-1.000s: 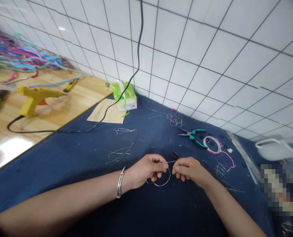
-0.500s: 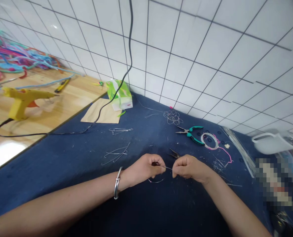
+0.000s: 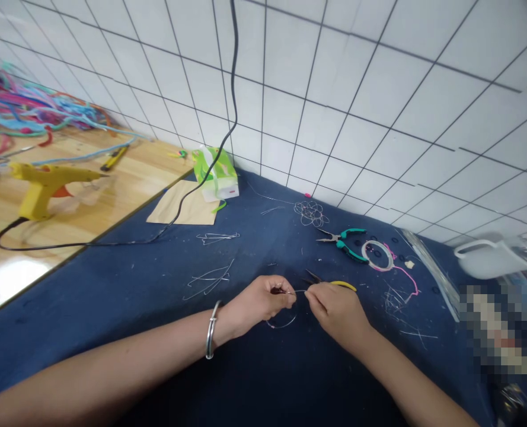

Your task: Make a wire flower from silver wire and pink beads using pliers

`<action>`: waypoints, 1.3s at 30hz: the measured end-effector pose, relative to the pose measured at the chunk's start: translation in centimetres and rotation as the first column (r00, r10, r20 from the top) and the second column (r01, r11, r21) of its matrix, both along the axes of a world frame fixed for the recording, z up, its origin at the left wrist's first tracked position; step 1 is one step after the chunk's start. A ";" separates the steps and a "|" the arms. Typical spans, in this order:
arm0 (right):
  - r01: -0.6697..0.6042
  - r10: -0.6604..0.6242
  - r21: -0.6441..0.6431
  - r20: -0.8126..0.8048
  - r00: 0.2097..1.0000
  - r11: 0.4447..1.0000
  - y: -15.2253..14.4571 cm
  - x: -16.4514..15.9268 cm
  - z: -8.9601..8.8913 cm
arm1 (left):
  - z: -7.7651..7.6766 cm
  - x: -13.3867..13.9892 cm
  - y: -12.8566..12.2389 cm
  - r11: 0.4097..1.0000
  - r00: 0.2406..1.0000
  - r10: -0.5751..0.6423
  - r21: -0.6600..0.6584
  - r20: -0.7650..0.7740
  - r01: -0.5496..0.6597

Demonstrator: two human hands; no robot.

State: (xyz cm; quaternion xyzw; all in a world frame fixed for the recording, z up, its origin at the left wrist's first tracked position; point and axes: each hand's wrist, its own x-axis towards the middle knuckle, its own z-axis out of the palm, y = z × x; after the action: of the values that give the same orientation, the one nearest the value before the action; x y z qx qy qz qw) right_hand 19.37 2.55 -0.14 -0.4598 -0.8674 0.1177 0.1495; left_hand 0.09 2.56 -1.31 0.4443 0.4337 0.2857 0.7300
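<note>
Leftward, a wooden counter adjoins a blue counter along a tiled wall. Over the blue one, the left hand and right hand pinch a thin wire between them; rightward sits a white container.

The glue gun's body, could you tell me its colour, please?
The glue gun has a yellow body; see the head view.

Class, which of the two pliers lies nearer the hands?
The yellow pliers, partly covered by the right hand; the green pliers lie farther off, toward the wall.
</note>
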 end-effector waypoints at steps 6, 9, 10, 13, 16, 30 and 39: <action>0.094 -0.082 0.123 -0.098 0.992 0.988 -0.5 -0.7 -0.8 | -0.1 0.1 -0.3 0.997 0.987 0.050 -0.073 0.153 -0.040; 0.108 -0.117 -0.055 -0.222 0.968 0.993 -0.3 -0.8 -0.3 | 0.2 -0.2 -0.1 0.996 0.984 0.071 -0.056 0.162 -0.063; 0.101 -0.132 -0.133 -0.250 0.959 0.986 -0.2 -0.8 0.0 | 0.3 -0.2 0.0 0.997 0.986 0.070 -0.045 0.154 -0.064; 0.064 -0.136 -0.252 -0.279 0.951 0.966 0.2 -0.6 0.5 | 0.3 -0.4 0.0 0.999 0.994 0.035 -0.009 0.102 -0.034; -0.020 -0.030 -0.195 -0.250 0.968 0.980 0.4 -0.4 0.6 | 0.0 -0.3 0.0 1.000 0.999 -0.003 0.028 0.038 0.002; 0.026 -0.222 -0.490 -0.346 0.912 0.871 0.4 -0.7 0.5 | 0.4 0.0 -0.4 0.993 0.981 0.064 -0.105 0.181 -0.046; -0.087 -0.376 -0.730 -0.446 0.812 0.678 0.9 -0.4 0.4 | -0.2 -0.1 -0.3 0.990 0.983 0.076 -0.127 0.169 -0.054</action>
State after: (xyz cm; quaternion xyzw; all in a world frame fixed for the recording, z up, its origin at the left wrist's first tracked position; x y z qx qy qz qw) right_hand 19.00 3.43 0.30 -0.4950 -0.6235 0.5659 0.2144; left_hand 0.03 2.29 -1.47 0.3581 0.3994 0.3201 0.7809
